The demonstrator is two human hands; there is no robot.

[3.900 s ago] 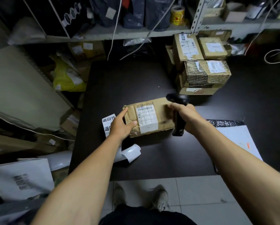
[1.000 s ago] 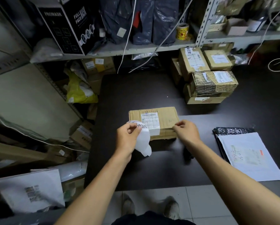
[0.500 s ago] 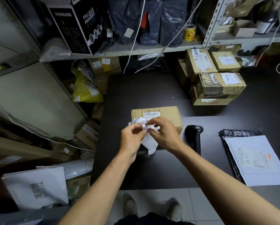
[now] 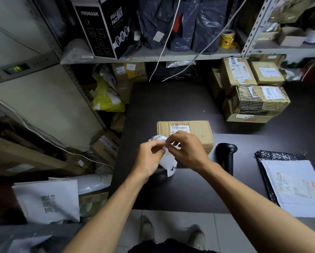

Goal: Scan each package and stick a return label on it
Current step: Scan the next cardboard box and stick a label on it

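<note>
Both hands are now on the label strip (image 4: 168, 159): left hand (image 4: 148, 157) grips it, right hand (image 4: 187, 150) pinches its top edge, just in front of the package (image 4: 186, 133). I've parked the scanner (image 4: 226, 157) right of the package, so scan looks done; peel comes next.

Dim indoor light falls from above, and the matte black tabletop (image 4: 171, 99) swallows most of it. Soft shadows pool under the grey metal shelf (image 4: 153, 56). Wide-angle distortion bends the edges, corners smear soft, centre stays sharp.
</note>
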